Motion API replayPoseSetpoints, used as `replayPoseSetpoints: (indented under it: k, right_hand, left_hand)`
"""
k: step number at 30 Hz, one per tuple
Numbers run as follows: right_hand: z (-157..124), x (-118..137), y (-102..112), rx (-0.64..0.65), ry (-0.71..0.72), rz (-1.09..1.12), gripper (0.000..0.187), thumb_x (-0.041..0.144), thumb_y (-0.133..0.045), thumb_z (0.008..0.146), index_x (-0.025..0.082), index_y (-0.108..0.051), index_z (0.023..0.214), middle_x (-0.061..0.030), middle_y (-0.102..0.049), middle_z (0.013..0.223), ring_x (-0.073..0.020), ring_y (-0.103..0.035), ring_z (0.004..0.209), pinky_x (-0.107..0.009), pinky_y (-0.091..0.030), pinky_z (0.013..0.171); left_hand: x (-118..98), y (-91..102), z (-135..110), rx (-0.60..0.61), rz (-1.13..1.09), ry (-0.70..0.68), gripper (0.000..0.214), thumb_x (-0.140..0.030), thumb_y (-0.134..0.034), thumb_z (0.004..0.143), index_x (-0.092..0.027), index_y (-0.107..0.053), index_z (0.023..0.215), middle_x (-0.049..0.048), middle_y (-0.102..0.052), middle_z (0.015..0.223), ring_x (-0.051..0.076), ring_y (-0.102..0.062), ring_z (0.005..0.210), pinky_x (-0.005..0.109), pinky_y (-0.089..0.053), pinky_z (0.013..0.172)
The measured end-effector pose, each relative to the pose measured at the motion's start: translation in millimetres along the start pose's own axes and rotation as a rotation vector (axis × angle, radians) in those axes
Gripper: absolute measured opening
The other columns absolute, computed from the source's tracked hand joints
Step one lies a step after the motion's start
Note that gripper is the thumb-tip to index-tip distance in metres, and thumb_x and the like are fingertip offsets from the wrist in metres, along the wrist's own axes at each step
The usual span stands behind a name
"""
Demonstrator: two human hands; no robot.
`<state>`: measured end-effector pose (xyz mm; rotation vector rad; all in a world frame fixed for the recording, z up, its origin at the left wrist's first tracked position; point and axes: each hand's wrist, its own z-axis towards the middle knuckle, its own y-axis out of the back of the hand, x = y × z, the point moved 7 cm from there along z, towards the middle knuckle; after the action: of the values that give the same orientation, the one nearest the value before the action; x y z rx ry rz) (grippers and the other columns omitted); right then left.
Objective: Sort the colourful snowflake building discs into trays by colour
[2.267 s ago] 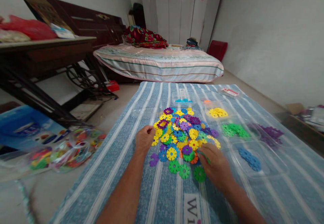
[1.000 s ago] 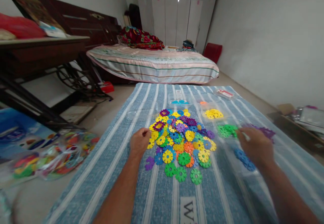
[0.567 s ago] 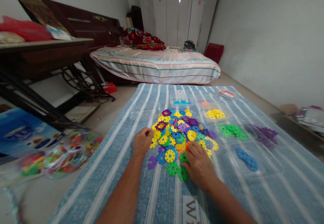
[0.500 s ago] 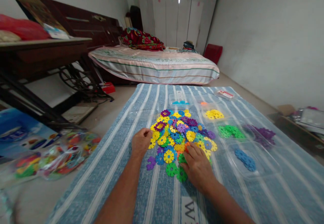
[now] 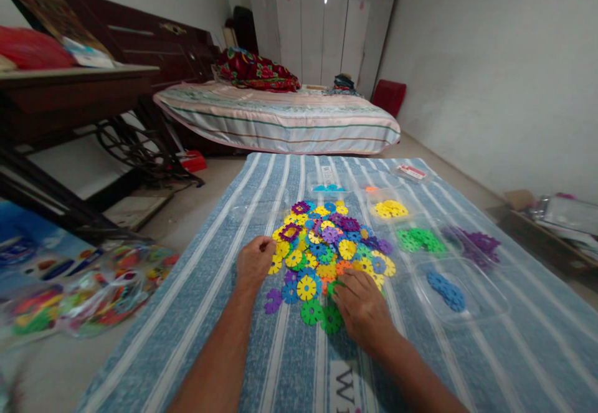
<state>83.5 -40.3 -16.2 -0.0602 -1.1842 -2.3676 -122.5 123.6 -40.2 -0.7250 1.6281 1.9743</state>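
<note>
A pile of flat plastic snowflake discs (image 5: 327,245) in yellow, blue, purple, green and orange lies on a blue striped cloth (image 5: 261,351). My left hand (image 5: 253,262) rests curled in a loose fist at the pile's left edge, beside yellow discs. My right hand (image 5: 362,310) lies palm down on the pile's near edge, fingers bent over green discs (image 5: 322,316); what its fingertips pinch is hidden. To the right, clear trays hold sorted discs: yellow (image 5: 390,208), green (image 5: 419,239), purple (image 5: 471,246) and blue (image 5: 446,288).
A clear tray with light-blue discs (image 5: 328,187) sits beyond the pile. Bags of coloured toys (image 5: 107,285) lie on the floor at left, by a dark table (image 5: 70,92). A striped mattress (image 5: 280,117) lies ahead. Clutter sits at right (image 5: 555,220).
My right hand came back from the green and blue trays at right to the near edge of the pile and settled over the green discs. My left hand stayed put.
</note>
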Motion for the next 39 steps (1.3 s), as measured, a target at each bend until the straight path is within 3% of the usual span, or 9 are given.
replayPoseSetpoints:
  k: [4, 7, 12, 14, 17, 22, 28, 33, 39]
  right_hand:
    - [5.7, -10.4, 20.7, -0.095, 0.015, 0.042, 0.016, 0.014, -0.049, 0.087, 0.020, -0.064, 0.086, -0.0061, -0.066, 0.089, -0.0177, -0.059, 0.095, -0.036, -0.049, 0.086]
    - [12.4, -33.6, 43.8, -0.144, 0.005, -0.022, 0.016, 0.015, -0.050, 0.087, 0.019, -0.065, 0.085, -0.0063, -0.066, 0.087, -0.0178, -0.059, 0.093, -0.036, -0.050, 0.085]
    - [22.2, -94.0, 96.8, -0.280, -0.139, -0.421, 0.016, 0.023, -0.052, 0.087, 0.016, -0.065, 0.081, -0.0095, -0.067, 0.084, -0.0220, -0.060, 0.086, -0.041, -0.048, 0.082]
    - [22.0, -106.8, 107.3, -0.303, -0.193, -0.511, 0.017, 0.025, -0.052, 0.087, 0.016, -0.065, 0.082, -0.0098, -0.067, 0.082, -0.0224, -0.060, 0.083, -0.041, -0.048, 0.080]
    - [16.6, -96.2, 95.4, -0.256, -0.138, -0.396, 0.016, 0.025, -0.051, 0.088, 0.017, -0.064, 0.083, -0.0083, -0.067, 0.084, -0.0210, -0.060, 0.086, -0.040, -0.048, 0.083]
    - [1.2, -40.4, 38.4, -0.024, -0.042, -0.106, 0.014, 0.025, -0.055, 0.085, 0.019, -0.064, 0.094, -0.0091, -0.064, 0.101, -0.0232, -0.054, 0.108, -0.042, -0.046, 0.092]
    - [-1.1, -10.1, -4.5, 0.185, -0.102, -0.116, 0.028, 0.027, -0.067, 0.075, 0.017, -0.062, 0.101, -0.0142, -0.059, 0.117, -0.0319, -0.044, 0.121, -0.050, -0.041, 0.097]
    - [-2.5, -6.3, -11.2, 0.137, -0.049, -0.149, 0.018, 0.024, -0.061, 0.081, 0.017, -0.061, 0.098, -0.0126, -0.061, 0.112, -0.0299, -0.045, 0.120, -0.049, -0.041, 0.097]
    - [-2.6, -3.6, -1.6, -0.045, 0.046, -0.090, 0.013, 0.018, -0.049, 0.088, 0.019, -0.062, 0.084, -0.0081, -0.065, 0.097, -0.0219, -0.053, 0.107, -0.043, -0.043, 0.094]
  left_hand:
    - [-0.5, 0.7, -0.2, -0.004, 0.025, -0.008, 0.026, -0.038, -0.046, 0.077, -0.021, -0.065, 0.078, 0.0011, -0.070, 0.077, 0.015, -0.062, 0.073, 0.022, -0.043, 0.068]
    - [-0.7, 0.7, -0.3, 0.002, 0.024, -0.003, 0.026, -0.037, -0.046, 0.077, -0.020, -0.066, 0.078, 0.0015, -0.069, 0.076, 0.015, -0.062, 0.072, 0.022, -0.043, 0.066]
    - [-2.5, 0.9, -1.5, 0.001, 0.009, 0.000, 0.024, -0.035, -0.046, 0.078, -0.021, -0.066, 0.078, 0.0009, -0.070, 0.078, 0.015, -0.062, 0.072, 0.022, -0.043, 0.067]
    - [-2.0, 0.6, -2.1, 0.001, 0.001, 0.012, 0.023, -0.035, -0.047, 0.077, -0.021, -0.065, 0.078, 0.0005, -0.070, 0.077, 0.015, -0.062, 0.072, 0.022, -0.043, 0.067]
    - [-1.6, 0.2, -2.4, -0.003, 0.000, 0.013, 0.023, -0.035, -0.047, 0.076, -0.021, -0.065, 0.077, 0.0001, -0.070, 0.076, 0.015, -0.062, 0.072, 0.022, -0.043, 0.067]
    - [-1.4, 0.2, -1.6, -0.009, 0.003, 0.004, 0.024, -0.035, -0.047, 0.075, -0.020, -0.066, 0.076, 0.0011, -0.069, 0.074, 0.015, -0.062, 0.071, 0.022, -0.042, 0.066]
    - [-3.6, 1.6, -2.1, -0.008, -0.010, 0.001, 0.024, -0.037, -0.047, 0.076, -0.021, -0.065, 0.076, 0.0000, -0.069, 0.075, 0.014, -0.061, 0.069, 0.022, -0.043, 0.067]
    - [-2.7, 1.4, -1.3, -0.012, -0.007, -0.006, 0.026, -0.036, -0.047, 0.076, -0.020, -0.067, 0.077, 0.0012, -0.070, 0.076, 0.015, -0.062, 0.071, 0.022, -0.043, 0.066]
    - [-1.3, 0.8, 0.5, -0.012, 0.019, -0.008, 0.026, -0.037, -0.046, 0.076, -0.021, -0.066, 0.078, 0.0005, -0.070, 0.075, 0.015, -0.062, 0.072, 0.022, -0.043, 0.066]
